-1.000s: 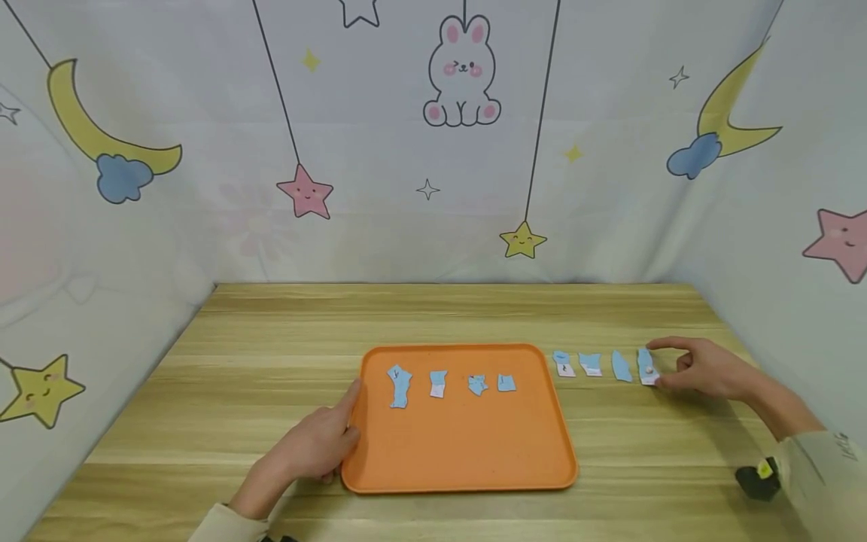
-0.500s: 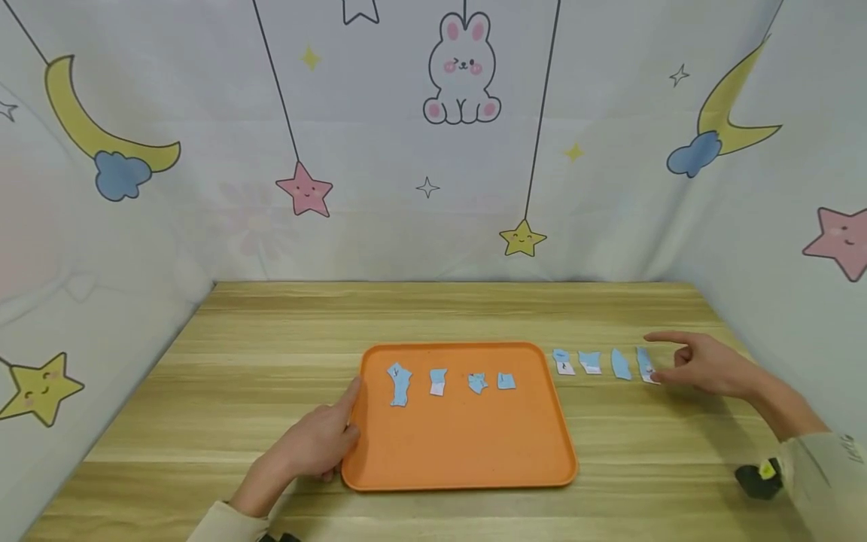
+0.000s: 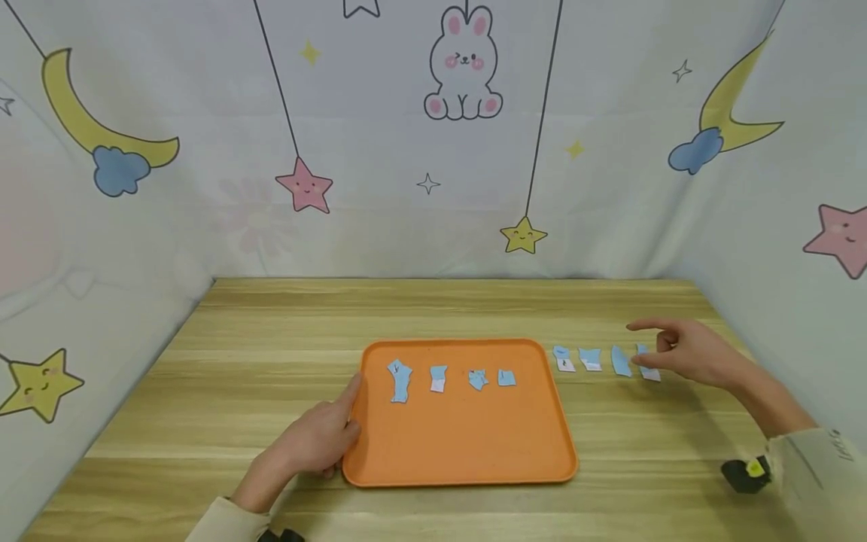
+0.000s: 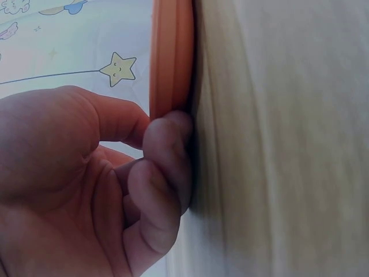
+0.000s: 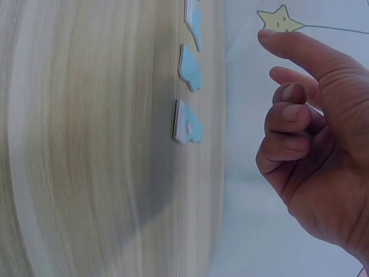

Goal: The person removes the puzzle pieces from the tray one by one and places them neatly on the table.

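Observation:
My left hand (image 3: 318, 439) holds the left rim of an orange tray (image 3: 460, 459), with the thumb against the rim and curled fingers (image 4: 167, 138) at its edge in the left wrist view. Several flat, irregular light-blue and white pieces lie in a row in the tray, the longest piece (image 3: 400, 382) at the left. My right hand (image 3: 694, 350) hovers over the table with thumb and index finger apart and nothing between them; its other fingers curl in. Below it sits the rightmost piece (image 5: 187, 124), partly hidden by the thumb in the head view. A pointed blue piece (image 3: 620, 361) lies beside that.
Two more blue-and-white pieces, a notched piece (image 3: 590, 360) and a marked piece (image 3: 564, 360), lie just right of the tray. The wooden table (image 3: 203, 406) meets a white cartoon-printed cloth (image 3: 379, 248) at its back and sides.
My right hand has come away from the rightmost piece, its thumb and index finger spread, and has shifted left above the table. My left hand stays at the tray rim.

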`<action>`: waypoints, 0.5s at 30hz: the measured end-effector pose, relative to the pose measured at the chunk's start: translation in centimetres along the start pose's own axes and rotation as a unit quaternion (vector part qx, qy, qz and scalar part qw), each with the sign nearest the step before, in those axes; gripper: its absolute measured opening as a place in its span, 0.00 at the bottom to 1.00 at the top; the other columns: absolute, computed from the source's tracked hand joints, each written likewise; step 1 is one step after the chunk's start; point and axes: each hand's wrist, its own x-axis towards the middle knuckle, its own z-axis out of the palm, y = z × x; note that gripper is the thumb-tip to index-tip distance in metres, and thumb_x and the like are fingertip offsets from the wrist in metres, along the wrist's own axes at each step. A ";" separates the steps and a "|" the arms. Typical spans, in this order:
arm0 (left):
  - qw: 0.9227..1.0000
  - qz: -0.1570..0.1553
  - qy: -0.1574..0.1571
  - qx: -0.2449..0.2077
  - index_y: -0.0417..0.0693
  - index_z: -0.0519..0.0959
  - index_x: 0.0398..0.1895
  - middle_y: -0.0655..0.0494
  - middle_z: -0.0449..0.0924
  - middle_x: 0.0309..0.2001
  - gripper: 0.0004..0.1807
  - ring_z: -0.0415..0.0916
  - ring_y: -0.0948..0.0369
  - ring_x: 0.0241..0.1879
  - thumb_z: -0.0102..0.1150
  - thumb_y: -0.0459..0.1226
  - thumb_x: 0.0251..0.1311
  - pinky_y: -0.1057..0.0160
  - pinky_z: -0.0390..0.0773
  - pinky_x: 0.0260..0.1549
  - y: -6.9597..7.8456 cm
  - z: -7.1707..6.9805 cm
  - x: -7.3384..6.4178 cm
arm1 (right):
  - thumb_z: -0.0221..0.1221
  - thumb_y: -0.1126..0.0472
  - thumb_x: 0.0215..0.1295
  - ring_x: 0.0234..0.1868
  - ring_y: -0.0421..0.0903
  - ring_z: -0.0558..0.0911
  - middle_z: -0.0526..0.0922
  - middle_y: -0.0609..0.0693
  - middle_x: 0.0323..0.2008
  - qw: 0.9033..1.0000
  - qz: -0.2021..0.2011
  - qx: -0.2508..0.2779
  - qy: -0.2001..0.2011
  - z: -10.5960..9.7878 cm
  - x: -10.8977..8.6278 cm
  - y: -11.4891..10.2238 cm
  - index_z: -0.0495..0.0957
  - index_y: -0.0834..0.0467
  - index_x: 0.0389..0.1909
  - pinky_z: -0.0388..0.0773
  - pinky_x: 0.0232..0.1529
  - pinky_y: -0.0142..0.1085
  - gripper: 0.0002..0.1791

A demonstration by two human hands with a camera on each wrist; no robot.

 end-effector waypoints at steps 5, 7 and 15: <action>1.000 0.002 -0.003 -0.001 0.38 0.43 0.86 0.52 0.74 0.14 0.43 0.70 0.63 0.07 0.47 0.30 0.71 0.62 0.71 0.11 0.1 -0.1 0.0 | 0.71 0.53 0.68 0.19 0.36 0.66 0.73 0.45 0.22 1.000 -0.002 -0.011 0.014 0.3 0.1 -1.0 0.79 0.62 0.66 0.67 0.23 0.34 0.30; 1.000 0.001 -0.005 -0.001 0.38 0.42 0.86 0.52 0.74 0.14 0.43 0.70 0.63 0.07 0.47 0.30 0.71 0.62 0.71 0.11 0.1 -0.1 0.0 | 0.71 0.53 0.68 0.19 0.36 0.66 0.74 0.45 0.23 1.000 -0.007 -0.013 0.017 0.4 0.1 -1.4 0.80 0.62 0.65 0.68 0.24 0.34 0.29; 1.000 -0.008 -0.005 -0.001 0.38 0.42 0.86 0.52 0.74 0.15 0.43 0.70 0.62 0.07 0.47 0.30 0.72 0.62 0.72 0.12 0.1 0.0 0.0 | 0.71 0.54 0.67 0.18 0.36 0.67 0.75 0.44 0.22 0.999 -0.015 0.008 0.027 1.3 0.4 -3.0 0.82 0.60 0.63 0.69 0.22 0.34 0.26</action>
